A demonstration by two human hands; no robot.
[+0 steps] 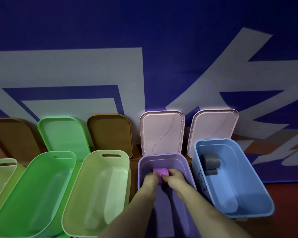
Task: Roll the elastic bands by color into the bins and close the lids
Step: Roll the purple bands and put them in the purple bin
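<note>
Left grip (150, 179) and right grip (175, 177) are both inside the purple bin (186, 166). Their fingers are curled round a purple roll (160, 171), pinched between them at the bin's far end. The pink lid (162, 131) stands open behind. The blue bin (234, 152) alongside holds grey rolls (212, 162).
</note>
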